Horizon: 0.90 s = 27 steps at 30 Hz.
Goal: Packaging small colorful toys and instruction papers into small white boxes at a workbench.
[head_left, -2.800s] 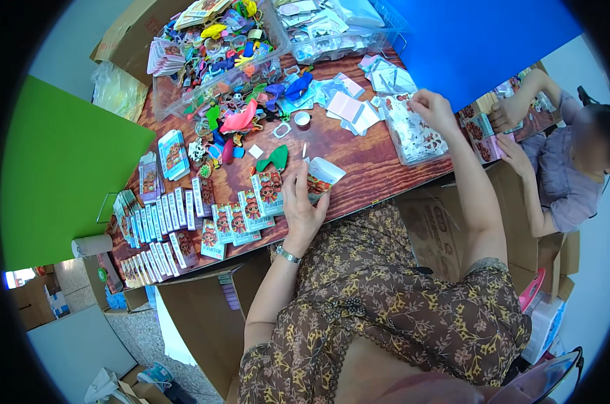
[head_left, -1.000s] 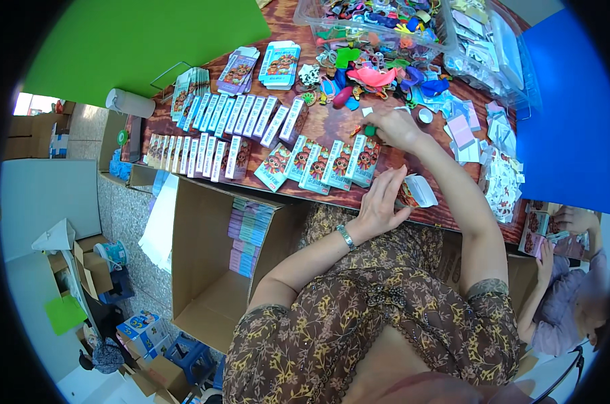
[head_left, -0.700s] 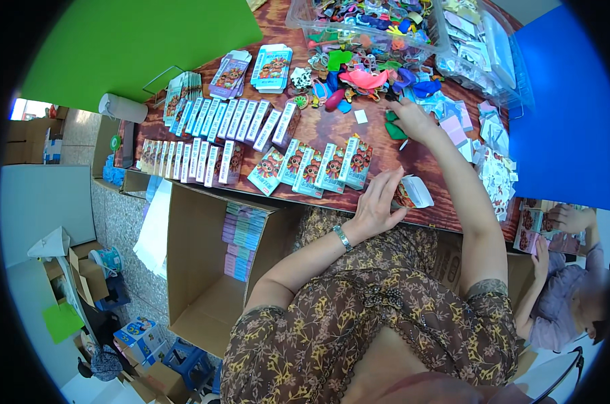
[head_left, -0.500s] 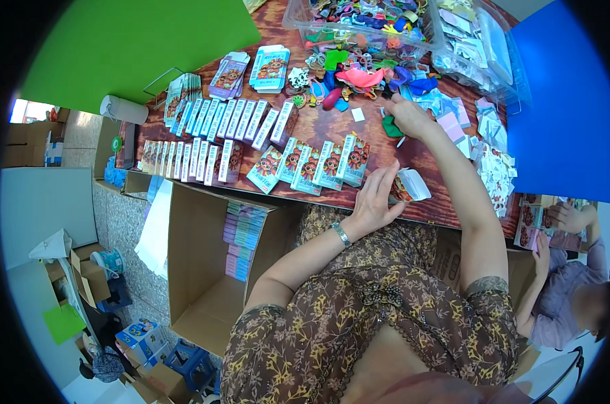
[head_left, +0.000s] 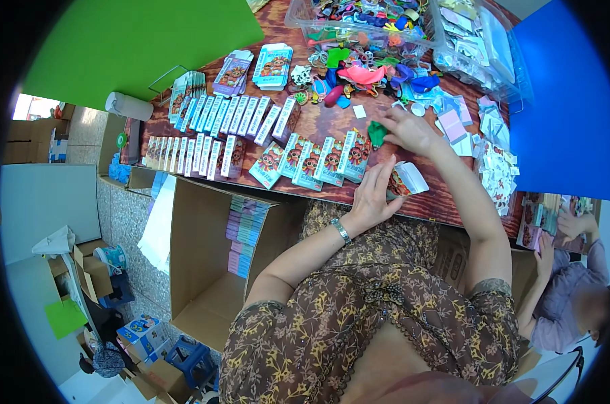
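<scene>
My left hand (head_left: 372,194) rests at the table's front edge, fingers closed around a small printed carton (head_left: 399,182) with its white end flap (head_left: 414,176) standing open toward the right. What is inside the carton is hidden. Beyond it, my right hand (head_left: 416,133) hovers low over the table with bent fingers. At its fingertips is a limp green piece (head_left: 377,133), seemingly rubber, which it appears to pinch. Left of my left hand, several closed cartons (head_left: 308,165) of the same print lean in a row.
More cartons (head_left: 210,118) stand in two rows at left, with flat ones (head_left: 272,66) behind. Colourful small items (head_left: 362,74) lie heaped before a clear bin (head_left: 359,30). Cards (head_left: 451,124) and white pieces (head_left: 497,182) lie at right. A cardboard box (head_left: 204,269) sits below; a co-worker (head_left: 567,289) is at right.
My right hand has drawn back from the heap toward the carton, and the green piece has shifted left with it. A white round piece now shows where the hand was. My left hand stays in place.
</scene>
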Each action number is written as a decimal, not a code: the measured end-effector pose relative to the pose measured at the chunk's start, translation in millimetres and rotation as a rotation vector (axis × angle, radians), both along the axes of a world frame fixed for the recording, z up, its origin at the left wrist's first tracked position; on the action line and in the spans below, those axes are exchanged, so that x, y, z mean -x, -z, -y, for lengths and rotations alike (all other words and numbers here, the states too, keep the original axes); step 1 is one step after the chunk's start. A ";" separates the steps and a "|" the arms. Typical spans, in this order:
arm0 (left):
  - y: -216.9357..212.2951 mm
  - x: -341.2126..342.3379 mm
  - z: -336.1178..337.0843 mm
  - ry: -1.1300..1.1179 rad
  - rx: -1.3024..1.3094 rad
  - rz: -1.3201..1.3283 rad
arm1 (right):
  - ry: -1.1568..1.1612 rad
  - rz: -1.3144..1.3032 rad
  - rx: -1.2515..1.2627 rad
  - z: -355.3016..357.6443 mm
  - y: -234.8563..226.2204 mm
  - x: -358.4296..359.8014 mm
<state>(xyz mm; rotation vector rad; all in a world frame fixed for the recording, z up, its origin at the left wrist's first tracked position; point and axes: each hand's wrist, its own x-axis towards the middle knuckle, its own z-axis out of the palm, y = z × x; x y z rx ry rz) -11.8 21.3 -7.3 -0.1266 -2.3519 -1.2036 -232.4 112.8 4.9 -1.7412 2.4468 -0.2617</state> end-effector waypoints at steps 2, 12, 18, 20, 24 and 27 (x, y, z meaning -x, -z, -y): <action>-0.4 -0.5 -0.3 -0.009 0.006 0.006 | -0.006 -0.057 -0.055 4.9 -5.8 -14.8; -1.5 -6.9 -1.0 -0.008 0.001 0.034 | -0.174 0.004 0.159 7.5 -9.8 -20.0; -3.2 -4.5 -3.6 0.018 -0.012 0.053 | -0.128 0.033 0.132 18.5 16.0 -6.8; -1.6 -0.1 -2.2 0.015 -0.024 0.050 | -0.006 0.087 0.138 14.1 5.2 -3.5; -2.0 -0.9 1.8 -0.076 -0.081 0.073 | 0.158 0.316 0.369 -7.6 -73.5 -15.4; -4.7 8.2 0.0 -0.081 -0.105 0.095 | 0.265 0.554 0.384 -32.7 -130.8 -42.2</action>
